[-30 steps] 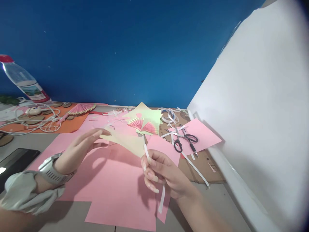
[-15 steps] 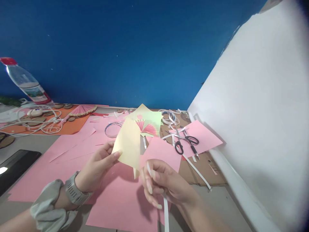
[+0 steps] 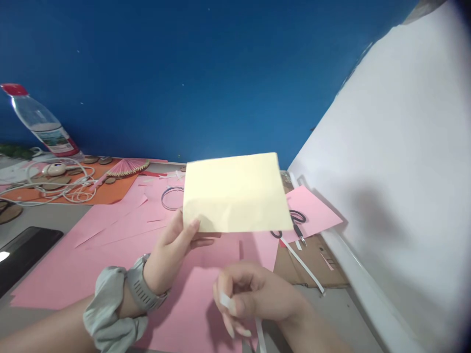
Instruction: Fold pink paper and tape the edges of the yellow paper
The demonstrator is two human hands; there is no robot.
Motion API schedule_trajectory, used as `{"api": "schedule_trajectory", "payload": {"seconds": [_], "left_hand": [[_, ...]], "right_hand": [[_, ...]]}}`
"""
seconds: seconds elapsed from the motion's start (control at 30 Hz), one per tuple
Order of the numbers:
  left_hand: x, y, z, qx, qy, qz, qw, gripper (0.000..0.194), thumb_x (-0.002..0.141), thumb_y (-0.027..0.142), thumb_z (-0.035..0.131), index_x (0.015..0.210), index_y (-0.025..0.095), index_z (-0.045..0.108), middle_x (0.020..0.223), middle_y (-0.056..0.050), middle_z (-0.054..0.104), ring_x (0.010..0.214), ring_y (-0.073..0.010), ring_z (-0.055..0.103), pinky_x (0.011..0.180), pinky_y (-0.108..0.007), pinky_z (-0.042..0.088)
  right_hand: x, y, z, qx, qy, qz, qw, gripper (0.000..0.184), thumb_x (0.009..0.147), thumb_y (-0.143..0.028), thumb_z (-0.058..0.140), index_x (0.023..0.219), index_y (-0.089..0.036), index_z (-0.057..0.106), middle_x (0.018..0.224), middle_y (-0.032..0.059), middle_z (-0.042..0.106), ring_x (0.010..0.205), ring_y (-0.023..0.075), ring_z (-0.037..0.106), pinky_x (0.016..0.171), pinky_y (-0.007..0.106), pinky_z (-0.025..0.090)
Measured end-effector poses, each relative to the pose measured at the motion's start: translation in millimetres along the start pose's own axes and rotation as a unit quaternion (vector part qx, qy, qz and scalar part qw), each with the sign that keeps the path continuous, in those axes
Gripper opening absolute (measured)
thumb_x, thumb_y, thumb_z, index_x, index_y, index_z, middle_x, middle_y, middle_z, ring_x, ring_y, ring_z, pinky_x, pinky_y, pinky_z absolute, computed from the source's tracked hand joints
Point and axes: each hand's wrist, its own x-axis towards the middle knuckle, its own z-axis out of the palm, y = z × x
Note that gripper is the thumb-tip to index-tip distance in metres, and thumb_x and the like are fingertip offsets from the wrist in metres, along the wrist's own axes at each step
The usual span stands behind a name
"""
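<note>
A pale yellow sheet of paper (image 3: 235,191) is held up nearly upright, facing me. My left hand (image 3: 180,242) grips its lower left corner, thumb in front and fingers behind. Below and to the right, my right hand (image 3: 250,294) pinches a narrow white strip (image 3: 225,299), whose long end hangs down beneath the palm. Pink paper sheets (image 3: 206,304) lie on the grey table under both hands. Behind the yellow sheet, the scissors (image 3: 298,216) show only parts of their black handles, with a pen (image 3: 300,234) beside them.
At the left are a tilted bottle (image 3: 49,127), white cables (image 3: 79,181), a pink paper fan (image 3: 128,167) and a black phone (image 3: 22,255). A tape roll (image 3: 172,198) lies behind my left hand. Cardboard (image 3: 312,260) and a white panel (image 3: 405,171) are at the right.
My left hand has moved right and raised the yellow sheet, turning its broad face toward me so it covers the green paper and small fans. My right hand has lowered slightly, still pinching the strip.
</note>
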Motion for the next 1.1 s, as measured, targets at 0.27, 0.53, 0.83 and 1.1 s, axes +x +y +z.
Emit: {"api": "schedule_trajectory", "payload": {"seconds": [0.27,0.53,0.83,1.1], "left_hand": [[7.8,-31.8,-20.0,0.174,-0.088,-0.035,0.980,0.025,0.087,0.035,0.054,0.070,0.015,0.056,0.062,0.002,0.054,0.058,-0.0101,0.051,0.058,-0.022,0.045],[9.4,-32.5,-23.6,-0.046,-0.178,-0.178,0.967,0.028,0.090,0.035,0.046,0.076,0.013,0.058,0.070,-0.004,0.057,0.068,-0.0160,0.055,0.066,-0.031,0.048],[16.1,-32.3,-26.7,-0.076,-0.179,-0.232,0.953,0.024,0.087,0.031,0.052,0.071,0.014,0.056,0.070,-0.003,0.056,0.069,-0.0174,0.059,0.072,-0.032,0.048],[19.3,-30.8,-29.2,-0.089,-0.208,-0.269,0.936,0.022,0.087,0.031,0.052,0.077,0.012,0.059,0.071,-0.003,0.058,0.075,-0.0177,0.061,0.080,-0.033,0.047]], "right_hand": [[10.7,-7.5,11.3,-0.209,0.183,0.091,0.956,0.027,0.087,-0.040,0.050,0.074,-0.016,0.053,0.066,-0.0035,0.050,0.052,0.0050,0.038,0.049,0.018,0.031],[15.2,-1.5,8.1,-0.375,0.293,0.129,0.870,0.038,0.091,-0.046,0.039,0.074,-0.018,0.058,0.062,-0.0049,0.048,0.055,0.0075,0.036,0.050,0.022,0.026],[7.0,10.0,-3.0,-0.427,0.290,0.175,0.838,0.031,0.091,-0.037,0.040,0.076,-0.020,0.060,0.064,-0.0037,0.051,0.056,0.0090,0.039,0.047,0.023,0.022],[11.8,7.0,-0.7,-0.412,0.287,0.186,0.845,0.030,0.091,-0.037,0.040,0.076,-0.021,0.061,0.070,-0.0038,0.061,0.059,0.0095,0.048,0.052,0.022,0.030]]}}
